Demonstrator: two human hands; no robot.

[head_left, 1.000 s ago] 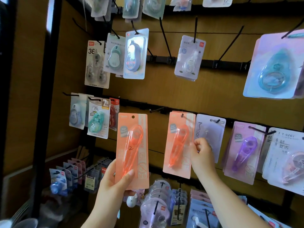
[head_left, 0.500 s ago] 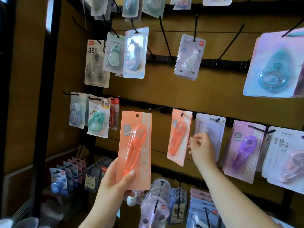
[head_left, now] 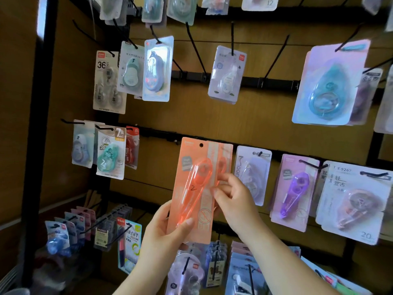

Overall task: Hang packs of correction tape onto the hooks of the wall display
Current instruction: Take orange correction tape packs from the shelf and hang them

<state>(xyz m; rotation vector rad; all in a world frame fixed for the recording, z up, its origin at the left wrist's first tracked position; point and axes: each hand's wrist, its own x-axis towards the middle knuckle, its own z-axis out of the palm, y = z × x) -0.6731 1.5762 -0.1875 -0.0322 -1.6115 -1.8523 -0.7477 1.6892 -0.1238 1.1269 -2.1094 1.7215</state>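
An orange correction tape pack (head_left: 195,188) with a punched hole near its top is held upright in front of the wall display. My left hand (head_left: 168,233) grips its lower end, thumb on the front. My right hand (head_left: 231,196) pinches its right edge at mid height. Behind it, a second orange pack (head_left: 224,158) hangs on a hook and is mostly hidden. A pale lilac pack (head_left: 253,173) and a purple pack (head_left: 295,190) hang to the right.
Black bars (head_left: 251,80) carry long black hooks (head_left: 195,50) that stick out toward me, some bare. A large pink pack with a teal tape (head_left: 327,86) hangs close at upper right. More packs crowd the lower row (head_left: 191,271). A black frame post (head_left: 40,124) stands at left.
My left hand has carried the orange pack rightward and up, in front of the hanging orange pack. My right hand has left the hanging pack and now pinches the held pack's edge.
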